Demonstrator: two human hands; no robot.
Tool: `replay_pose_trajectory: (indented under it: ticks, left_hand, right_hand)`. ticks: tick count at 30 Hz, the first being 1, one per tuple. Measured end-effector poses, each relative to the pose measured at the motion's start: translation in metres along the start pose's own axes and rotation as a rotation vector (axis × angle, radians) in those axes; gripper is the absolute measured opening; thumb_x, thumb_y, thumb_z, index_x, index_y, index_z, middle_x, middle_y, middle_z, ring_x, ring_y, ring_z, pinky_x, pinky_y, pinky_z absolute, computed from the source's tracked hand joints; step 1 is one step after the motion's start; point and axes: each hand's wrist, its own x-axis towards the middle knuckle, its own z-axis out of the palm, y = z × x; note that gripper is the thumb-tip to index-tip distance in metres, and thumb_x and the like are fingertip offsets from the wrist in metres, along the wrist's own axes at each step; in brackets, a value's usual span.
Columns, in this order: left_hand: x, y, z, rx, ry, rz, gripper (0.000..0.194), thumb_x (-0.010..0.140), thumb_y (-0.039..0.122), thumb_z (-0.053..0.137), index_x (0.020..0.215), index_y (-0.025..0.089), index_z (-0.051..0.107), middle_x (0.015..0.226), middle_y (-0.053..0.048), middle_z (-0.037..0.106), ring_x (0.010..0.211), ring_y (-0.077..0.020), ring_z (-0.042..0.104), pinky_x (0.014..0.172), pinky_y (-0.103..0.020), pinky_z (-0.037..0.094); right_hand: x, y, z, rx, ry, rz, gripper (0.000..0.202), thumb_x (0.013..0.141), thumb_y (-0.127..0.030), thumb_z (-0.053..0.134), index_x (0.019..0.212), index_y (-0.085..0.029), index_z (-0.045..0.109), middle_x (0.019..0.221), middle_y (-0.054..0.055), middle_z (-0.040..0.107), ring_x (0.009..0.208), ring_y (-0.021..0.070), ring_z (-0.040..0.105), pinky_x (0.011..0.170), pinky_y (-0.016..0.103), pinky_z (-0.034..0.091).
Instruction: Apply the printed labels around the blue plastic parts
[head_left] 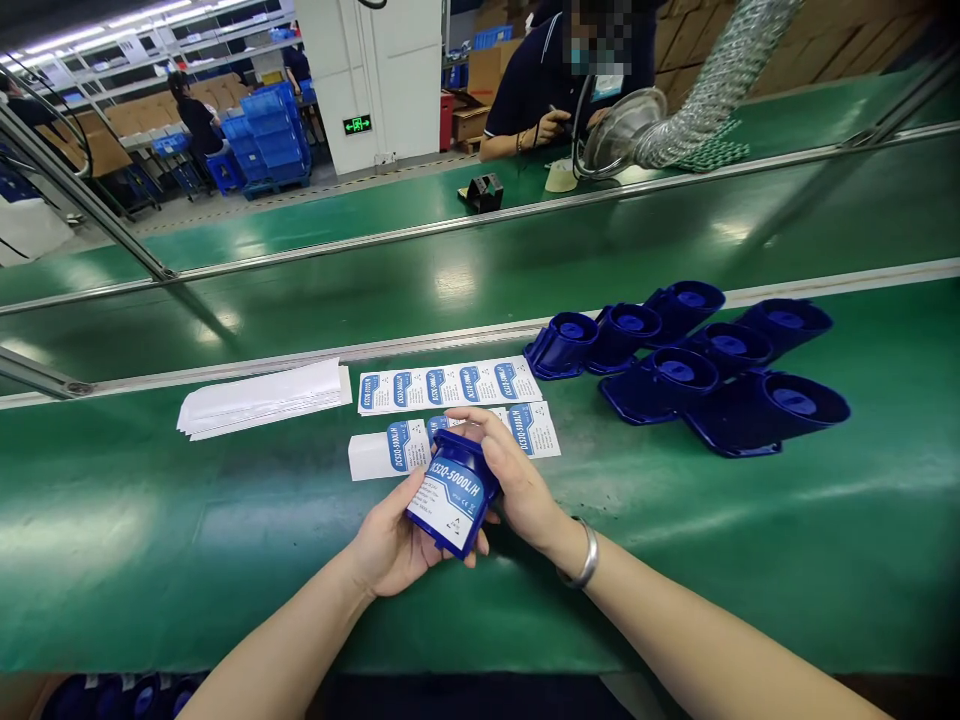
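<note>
Between my two hands is a dark blue plastic housing [465,460], tilted, with a blue and white label [448,500] on the face turned toward me. My left hand [394,540] is closed round its lower left side, fingers beneath it. My right hand [521,480] grips its top and right side. Just behind my hands lies a strip of labels [409,447], partly hidden by the right hand, its left end bare white. Beyond it rests another label strip [450,386] with several labels in a row.
Several dark blue housings [731,345] stand at the right on the green table [225,570]. White paper strips [262,398] are piled at the left. A metal rail [360,238] crosses behind. Opposite sits a person [525,100] near a flexible metal duct [712,90] and a black part [484,192].
</note>
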Motion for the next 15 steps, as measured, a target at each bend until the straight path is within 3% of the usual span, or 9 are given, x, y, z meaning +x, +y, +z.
replay_pose_trajectory:
  ticks: [3,6,9,15]
  left_hand:
    - [-0.0004,0.0007,0.003,0.074,0.091,0.041,0.053,0.1,0.052,0.047,0.118,0.007,0.068,0.098,-0.018,0.075,0.085,-0.0277,0.074,0.07,-0.031,0.057]
    - [-0.0013,0.001,0.0045,0.147,0.149,0.088,0.05,0.1,0.05,0.048,0.119,0.008,0.067,0.097,-0.017,0.075,0.086,-0.0294,0.074,0.072,-0.034,0.058]
    - [-0.0022,0.001,0.0044,0.24,0.181,0.128,0.05,0.099,0.05,0.05,0.12,0.008,0.065,0.098,-0.017,0.075,0.087,-0.0306,0.074,0.072,-0.036,0.058]
    - [-0.0064,0.0018,0.0024,0.439,0.23,0.185,0.051,0.097,0.048,0.058,0.138,0.018,0.054,0.113,-0.014,0.071,0.096,-0.0317,0.071,0.08,-0.041,0.057]
  right_hand:
    - [0.0,0.0016,0.0029,-0.06,0.094,-0.031,0.05,0.1,-0.064,0.05,0.136,-0.029,0.045,0.111,0.007,0.057,0.059,0.0141,0.057,0.037,0.021,0.041]
    - [-0.0001,0.0005,0.0054,-0.142,0.164,-0.093,0.047,0.102,-0.061,0.049,0.134,-0.027,0.043,0.106,0.005,0.059,0.074,0.0187,0.061,0.056,0.027,0.051]
    - [-0.0003,-0.0009,0.0069,-0.236,0.223,-0.152,0.046,0.102,-0.059,0.05,0.132,-0.025,0.043,0.101,0.004,0.06,0.079,0.0201,0.06,0.069,0.033,0.052]
    - [0.0013,-0.0014,0.0068,-0.332,0.277,-0.161,0.05,0.102,-0.059,0.05,0.134,-0.022,0.04,0.099,0.005,0.063,0.088,0.024,0.062,0.078,0.038,0.052]
